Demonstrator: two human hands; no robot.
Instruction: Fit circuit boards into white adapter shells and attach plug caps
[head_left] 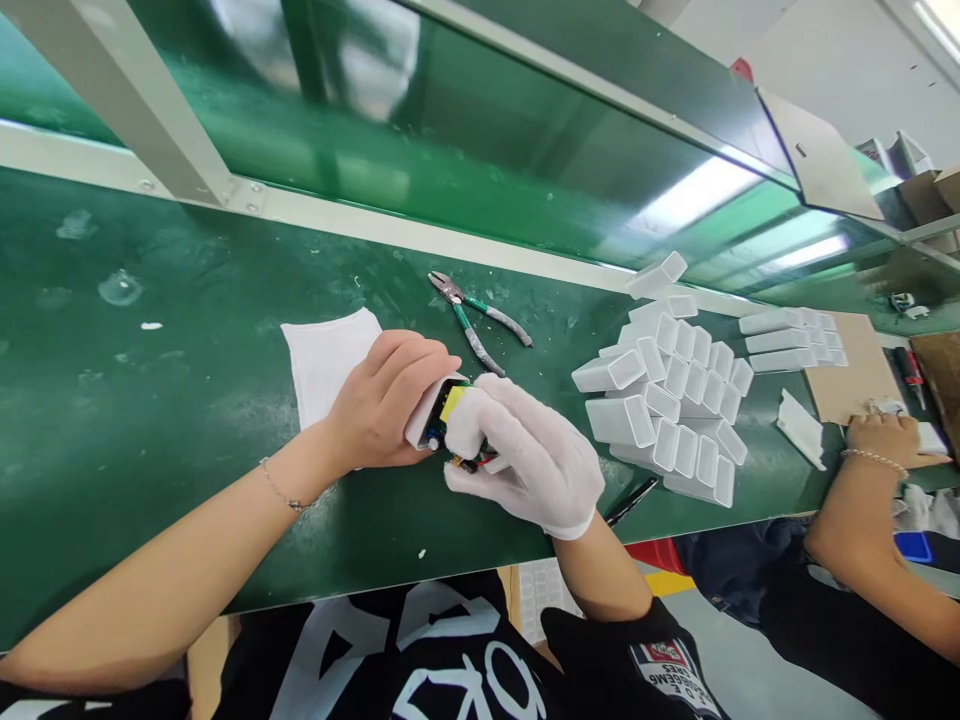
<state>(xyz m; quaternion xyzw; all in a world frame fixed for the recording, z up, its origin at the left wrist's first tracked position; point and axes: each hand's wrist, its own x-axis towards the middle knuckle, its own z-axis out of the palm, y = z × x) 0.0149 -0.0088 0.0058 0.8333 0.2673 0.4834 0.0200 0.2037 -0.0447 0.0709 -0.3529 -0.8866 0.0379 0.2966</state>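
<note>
My bare left hand [386, 400] is wrapped round a white plastic case [425, 418] with an open end. In my right hand [525, 450], which wears a white glove, is a small circuit board [452, 402] with a yellow part and red wires. The board sits at the mouth of the case, partly inside it; my fingers hide much of both. A white cloth or sheet [330, 360] lies under and behind my left hand. Pliers with green and grey handles [480, 318] rest just beyond my hands, jaws pointing away to the left.
Stacked white open-ended cases [675, 375] stand to the right, with a smaller stack [791, 340] farther off. A black pen-like tool [632, 502] lies near the table's front edge. Another person's arm [862, 530] works at the far right. A metal frame rail [420, 245] runs along the back.
</note>
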